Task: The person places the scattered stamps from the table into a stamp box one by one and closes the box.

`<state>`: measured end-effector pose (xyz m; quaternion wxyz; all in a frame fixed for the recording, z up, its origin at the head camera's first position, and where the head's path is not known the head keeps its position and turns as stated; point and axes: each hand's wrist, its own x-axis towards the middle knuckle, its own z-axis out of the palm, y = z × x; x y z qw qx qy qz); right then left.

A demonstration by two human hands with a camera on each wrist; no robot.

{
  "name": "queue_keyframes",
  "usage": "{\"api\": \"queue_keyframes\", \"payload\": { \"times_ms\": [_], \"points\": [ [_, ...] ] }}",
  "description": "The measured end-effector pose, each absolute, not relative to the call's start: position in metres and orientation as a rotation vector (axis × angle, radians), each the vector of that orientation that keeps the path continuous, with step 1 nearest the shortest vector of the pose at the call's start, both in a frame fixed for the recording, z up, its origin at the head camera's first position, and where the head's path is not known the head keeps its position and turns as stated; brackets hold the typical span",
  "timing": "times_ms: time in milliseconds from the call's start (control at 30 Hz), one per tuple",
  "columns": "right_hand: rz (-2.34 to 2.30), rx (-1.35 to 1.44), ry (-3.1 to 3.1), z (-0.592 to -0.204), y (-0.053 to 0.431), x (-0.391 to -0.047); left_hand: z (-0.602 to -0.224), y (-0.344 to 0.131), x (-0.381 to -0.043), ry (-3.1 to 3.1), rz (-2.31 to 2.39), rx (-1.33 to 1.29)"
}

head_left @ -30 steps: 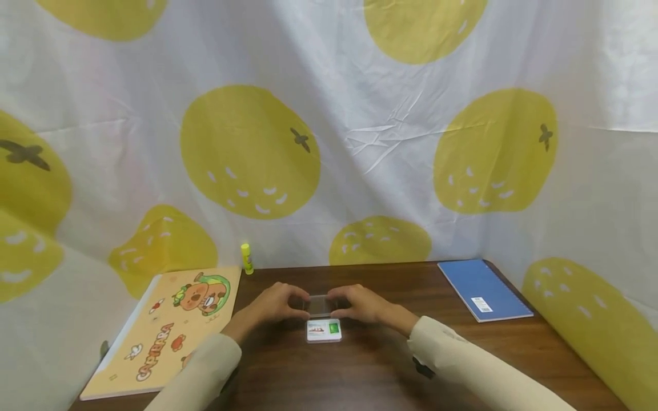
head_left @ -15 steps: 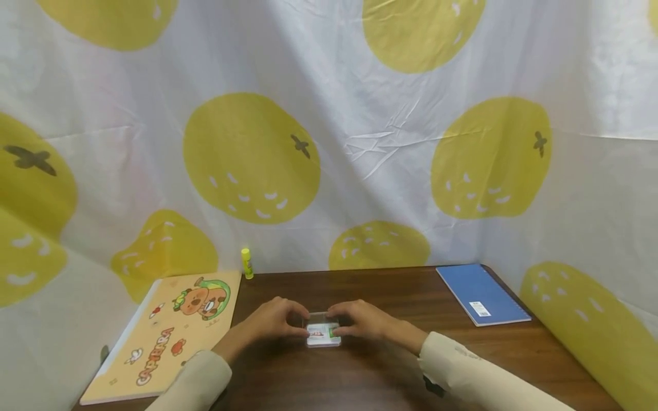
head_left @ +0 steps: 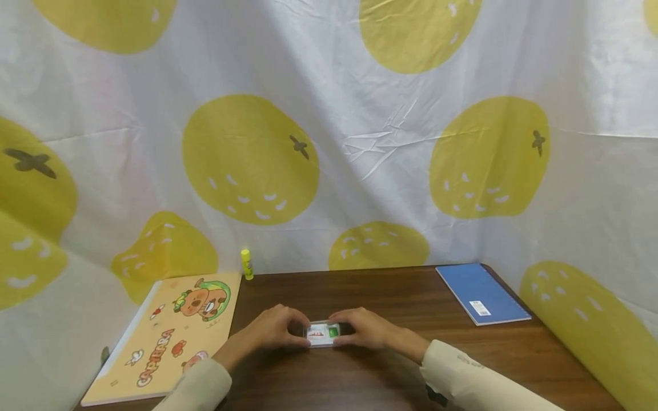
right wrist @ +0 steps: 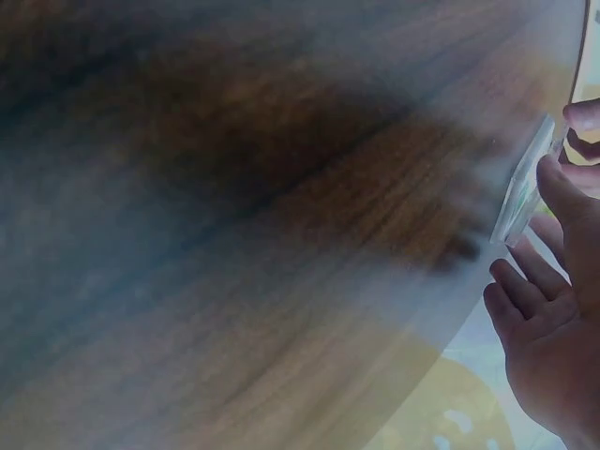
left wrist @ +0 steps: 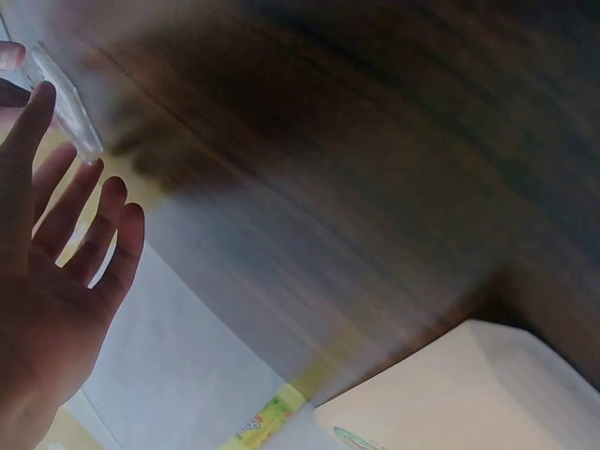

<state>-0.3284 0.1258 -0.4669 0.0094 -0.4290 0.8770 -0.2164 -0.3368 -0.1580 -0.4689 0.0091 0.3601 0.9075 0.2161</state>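
In the head view, a small white box (head_left: 317, 335) with a printed picture and a green patch lies on the wooden table, midway between the hands. A clear plastic cover (right wrist: 521, 183) is over it. My left hand (head_left: 277, 328) pinches the left edge of the cover between thumb and fingertips. At the opposite edge, my right hand (head_left: 366, 329) pinches it the same way. Both wrist views catch the cover edge-on, and the fingers partly hide it. The other fingers of each hand are loosely extended.
A capybara-printed board (head_left: 169, 337) lies on the left, beside an upright yellow glue stick (head_left: 247, 265) at the back edge. A blue notebook (head_left: 480, 294) rests at the back right. A lemon-patterned curtain (head_left: 380, 171) hangs around the table (head_left: 370, 377).
Both hands have brought the clear cover toward the person, from behind the white box to over it. The box has stayed in place, and the head view has shifted slightly.
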Motion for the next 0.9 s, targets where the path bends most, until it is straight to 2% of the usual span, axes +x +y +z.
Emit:
{"api": "queue_keyframes", "payload": {
  "times_ms": [900],
  "points": [
    [-0.651, -1.314, 2.813, -0.4715, 0.124, -0.3273, -0.4651, -0.1514, -0.3376, 2.877, 0.618, 1.148]
  ]
}}
